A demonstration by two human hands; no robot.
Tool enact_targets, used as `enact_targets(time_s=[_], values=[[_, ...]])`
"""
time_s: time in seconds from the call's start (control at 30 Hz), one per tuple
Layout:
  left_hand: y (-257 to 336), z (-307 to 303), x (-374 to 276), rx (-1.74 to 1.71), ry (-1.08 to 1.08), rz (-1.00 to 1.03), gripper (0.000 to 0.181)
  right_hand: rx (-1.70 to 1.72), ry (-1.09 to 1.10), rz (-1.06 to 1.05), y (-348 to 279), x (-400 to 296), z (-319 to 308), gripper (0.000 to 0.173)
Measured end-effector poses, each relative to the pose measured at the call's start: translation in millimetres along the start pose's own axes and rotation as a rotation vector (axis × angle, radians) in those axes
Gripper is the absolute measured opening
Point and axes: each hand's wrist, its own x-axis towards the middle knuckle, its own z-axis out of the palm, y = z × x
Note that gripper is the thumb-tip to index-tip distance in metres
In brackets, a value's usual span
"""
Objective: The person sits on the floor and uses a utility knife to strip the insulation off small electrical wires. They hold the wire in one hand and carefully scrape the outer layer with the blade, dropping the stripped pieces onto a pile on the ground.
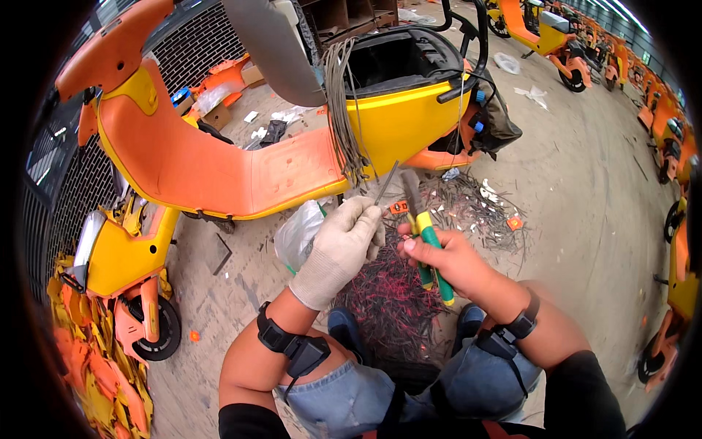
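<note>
My left hand point(345, 236), in a pale knit glove, pinches a thin grey cable point(387, 184) whose end points up and away from me. Just to its right, my bare right hand point(439, 252) grips pliers point(433, 249) with green and yellow handles; their jaws are blurred and point up. A bundle of grey cables point(343, 110) hangs over the side of the yellow and orange scooter point(406, 123) in front of me. Between my feet lies a heap of dark and pinkish-red cable scraps point(389, 307).
A clear plastic bag point(299, 236) sits left of my gloved hand. More cable offcuts point(482, 214) lie on the floor beyond my right hand. Another scooter body point(123, 258) and piled orange and yellow panels point(104, 362) are at the left. Scooters point(680, 236) line the right side.
</note>
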Motion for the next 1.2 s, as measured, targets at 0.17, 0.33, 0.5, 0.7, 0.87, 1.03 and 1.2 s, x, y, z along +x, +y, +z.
enact_targets(time_s=[0.17,0.33,0.5,0.7,0.87,1.03,1.2], values=[[-7.1,10.9,-3.0,-0.067,-0.183,-0.043,0.024,0.237,-0.001,0.03,-3.8,4.9,-11.8,0.038],[-11.8,15.9,-0.3,-0.09,-0.218,-0.015,0.024,0.239,0.085,-0.032,-8.0,1.1,-12.5,0.036],[-10.1,19.6,1.1,-0.042,-0.289,-0.048,0.027,0.288,0.123,-0.096,-16.1,-3.9,-9.3,0.036],[-12.2,24.9,1.0,-0.007,-0.375,-0.048,0.027,0.256,0.092,-0.098,-14.7,-3.6,-13.5,0.028],[-14.4,25.1,-1.9,-0.01,-0.38,0.009,0.021,0.349,0.067,-0.038,-14.3,-3.8,-13.4,0.026],[-15.4,25.2,-0.9,0.021,-0.396,0.064,0.018,0.421,-0.02,0.003,-4.1,1.1,-14.0,0.03],[-22.0,23.4,2.1,-0.082,-0.347,0.043,0.02,0.482,-0.007,0.014,-4.5,1.2,-10.1,0.032]])
